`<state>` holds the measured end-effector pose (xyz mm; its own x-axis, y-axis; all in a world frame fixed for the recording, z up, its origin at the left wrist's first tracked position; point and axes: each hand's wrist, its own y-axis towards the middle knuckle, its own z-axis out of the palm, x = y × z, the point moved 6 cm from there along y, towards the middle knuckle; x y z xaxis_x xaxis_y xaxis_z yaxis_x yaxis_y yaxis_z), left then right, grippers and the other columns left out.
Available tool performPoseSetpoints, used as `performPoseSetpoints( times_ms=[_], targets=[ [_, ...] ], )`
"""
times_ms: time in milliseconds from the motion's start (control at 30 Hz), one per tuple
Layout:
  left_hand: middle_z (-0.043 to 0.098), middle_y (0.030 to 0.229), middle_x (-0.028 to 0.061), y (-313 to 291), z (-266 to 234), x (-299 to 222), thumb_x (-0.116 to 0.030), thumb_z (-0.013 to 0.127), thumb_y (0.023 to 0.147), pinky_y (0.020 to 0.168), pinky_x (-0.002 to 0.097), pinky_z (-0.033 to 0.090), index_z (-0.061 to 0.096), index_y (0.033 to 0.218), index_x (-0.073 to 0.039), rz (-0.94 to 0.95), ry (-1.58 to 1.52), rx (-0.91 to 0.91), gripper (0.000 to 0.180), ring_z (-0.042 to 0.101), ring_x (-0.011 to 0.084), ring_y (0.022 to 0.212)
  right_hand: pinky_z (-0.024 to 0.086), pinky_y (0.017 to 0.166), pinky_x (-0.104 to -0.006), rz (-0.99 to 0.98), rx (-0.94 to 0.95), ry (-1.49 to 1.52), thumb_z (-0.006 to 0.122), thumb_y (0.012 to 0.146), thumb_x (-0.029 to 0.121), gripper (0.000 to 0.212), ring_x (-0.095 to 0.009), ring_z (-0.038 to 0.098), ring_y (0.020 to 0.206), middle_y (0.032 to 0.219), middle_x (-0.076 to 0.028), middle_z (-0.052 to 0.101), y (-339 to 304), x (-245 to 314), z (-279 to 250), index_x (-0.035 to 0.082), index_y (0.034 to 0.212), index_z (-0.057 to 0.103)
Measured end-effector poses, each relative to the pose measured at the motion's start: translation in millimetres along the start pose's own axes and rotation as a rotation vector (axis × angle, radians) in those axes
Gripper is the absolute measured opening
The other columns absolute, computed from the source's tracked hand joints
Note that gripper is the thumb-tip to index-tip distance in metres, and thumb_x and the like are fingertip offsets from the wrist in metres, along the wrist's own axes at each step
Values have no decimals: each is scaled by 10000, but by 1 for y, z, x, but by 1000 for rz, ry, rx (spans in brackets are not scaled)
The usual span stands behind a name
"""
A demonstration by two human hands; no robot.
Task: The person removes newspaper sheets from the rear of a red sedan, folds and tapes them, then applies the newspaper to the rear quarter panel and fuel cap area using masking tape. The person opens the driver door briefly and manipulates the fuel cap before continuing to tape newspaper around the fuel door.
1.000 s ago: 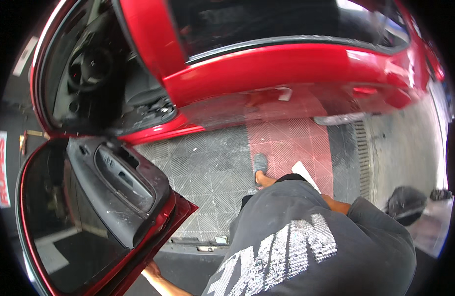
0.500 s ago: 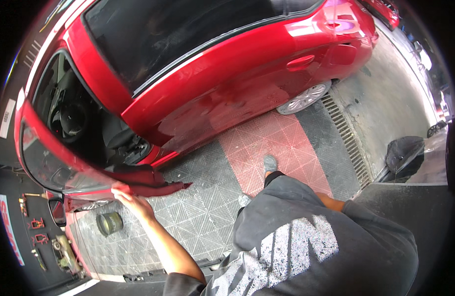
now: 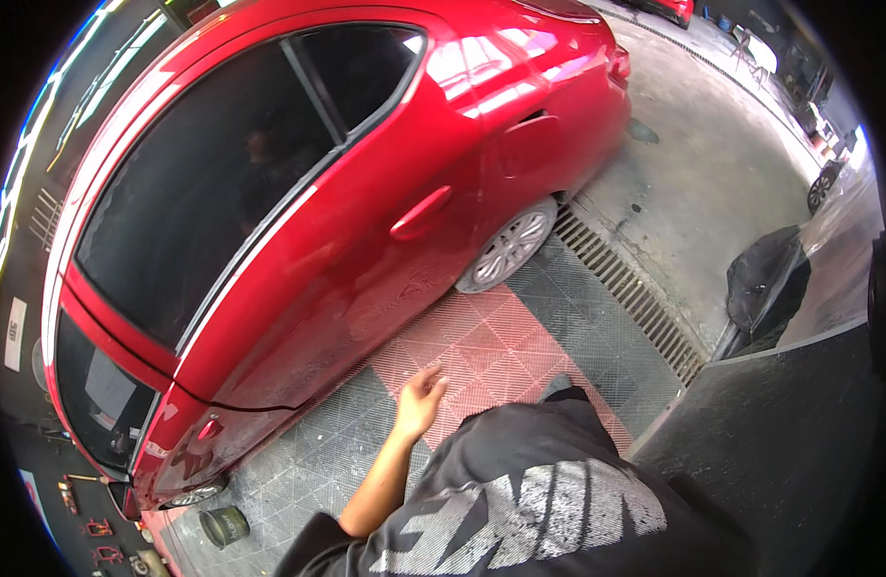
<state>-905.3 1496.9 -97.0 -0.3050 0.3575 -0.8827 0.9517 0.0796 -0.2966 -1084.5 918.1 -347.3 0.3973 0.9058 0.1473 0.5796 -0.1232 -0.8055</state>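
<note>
Loosely half-curled and empty, a left hand (image 3: 421, 399) is hanging over ribbed floor tiles (image 3: 481, 337) beside a glossy, rounded red car (image 3: 337, 279), its roof (image 3: 366, 10) cropped, the right hand unreadable out of view.

Big White Letters (image 3: 544, 505) on a Shirt (image 3: 505, 438)

Big white, speckled letters are spreading across the front of the person's dark shirt, below and to the right of the left hand (image 3: 420, 402). Far left of that hand, a white sign (image 3: 15, 334) is hanging on the dark wall (image 3: 27, 267). It is showing small dark marks, too tiny to read.
</note>
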Motion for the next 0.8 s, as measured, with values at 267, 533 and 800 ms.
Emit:
performPoseSetpoints(
  times_ms=[267,533,800],
  targets=[
    [680,1450,319,253,192,-284,-349,822,1021,1200,506,526,574,1594,68,585,335,-107,751,664,452,1394,642,924,-540,113,-126,-8,735,1028,397,422,-451,807,1117,1246,-255,829,41,-117,-107,2,1115,858],
    [547,1640,289,468,255,-390,-357,752,1016,1335,525,369,456,1678,47,823,766,-325,830,489,456,1546,652,873,-492,33,-298,362,887,877,344,296,-409,818,928,930,-209,825,79,-91,-274,57,941,848],
    [650,1444,247,525,311,-423,-347,832,941,1313,618,350,592,1526,41,818,747,-530,742,551,460,1434,596,749,-489,-27,-413,323,914,882,326,329,-370,776,783,834,-199,783,176,-112,-447,23,858,787]
  ],
)
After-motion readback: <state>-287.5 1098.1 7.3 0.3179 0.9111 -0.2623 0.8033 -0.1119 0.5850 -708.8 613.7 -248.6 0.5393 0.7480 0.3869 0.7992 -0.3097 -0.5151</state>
